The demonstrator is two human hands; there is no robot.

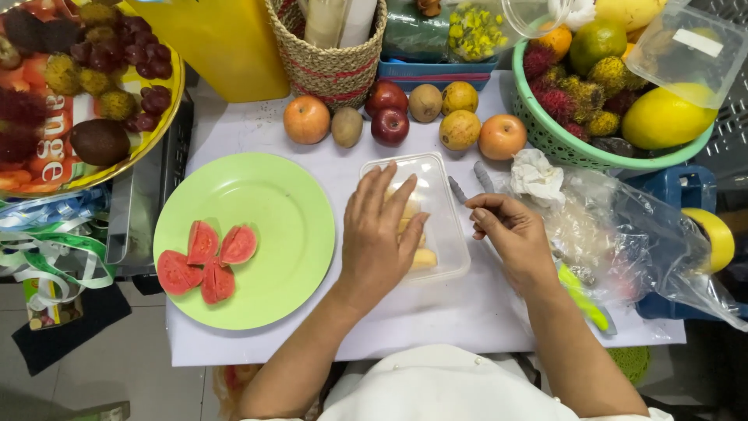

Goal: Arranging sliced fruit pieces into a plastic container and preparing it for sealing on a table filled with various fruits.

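I am pressing my left hand [382, 234], fingers spread flat, on the clear plastic container [436, 226] of fruit pieces on the worktop [436, 320]; my right hand [510, 234] is resting beside it, loosely curled, holding nothing, near the green plate [273, 203] bearing 4 guava slices [204, 261].

Both bare forearms reach up from the bottom of the view, angling slightly toward each other. The left hand [380, 238] lies flat, palm down, fingers straight, close together and pointing away from the body. The right hand [508, 232] is loosely curled, knuckles up, thumb and forefinger pinched together, wrist bent slightly inward toward the left hand
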